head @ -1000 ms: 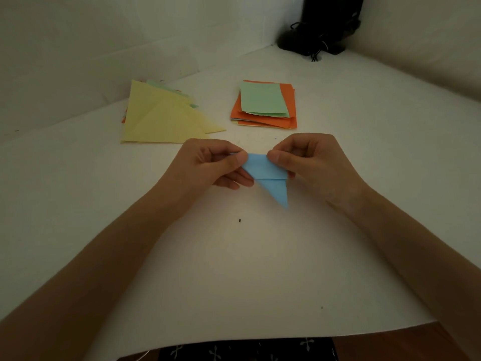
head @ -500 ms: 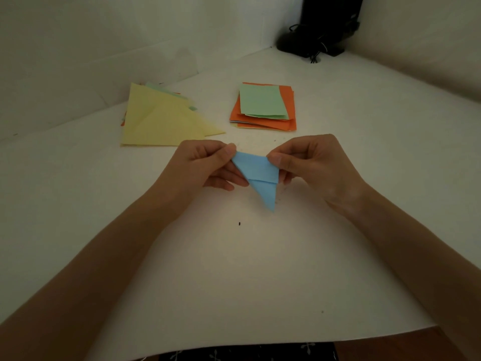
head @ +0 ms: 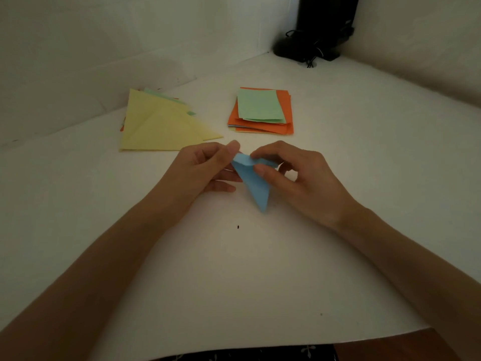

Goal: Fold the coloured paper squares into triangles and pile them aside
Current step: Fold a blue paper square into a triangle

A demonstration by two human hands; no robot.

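Just nearer than the stack of unfolded squares, both hands hold a blue paper between them over the table. On its upper left corner the left hand pinches with thumb and curled fingers; the right hand pinches the upper edge beside it, thumb below and forefinger above, the other fingers curled loosely behind. The paper is already a narrow folded triangle: its short edge lies across between the two pinches, on the side toward the stack, and its long axis runs straight away from the stack toward the person, ending in a sharp tip that hangs below the hands. The top edge looks rolled or doubled over, so I judge a further fold or crease is in hand there, not a finished piece. The pile of done triangles, yellow on top, sits to the left of the stack, apart from it, and its near corner comes close to the left hand; that hand is the nearer one for setting the paper aside, and the move would go left and slightly away. Whether the tip touches the table cannot be told, nor how many layers the fold has; the right fingers hide the paper's right corner. Beyond the stack, a dark thing in the corner is too dim to name.
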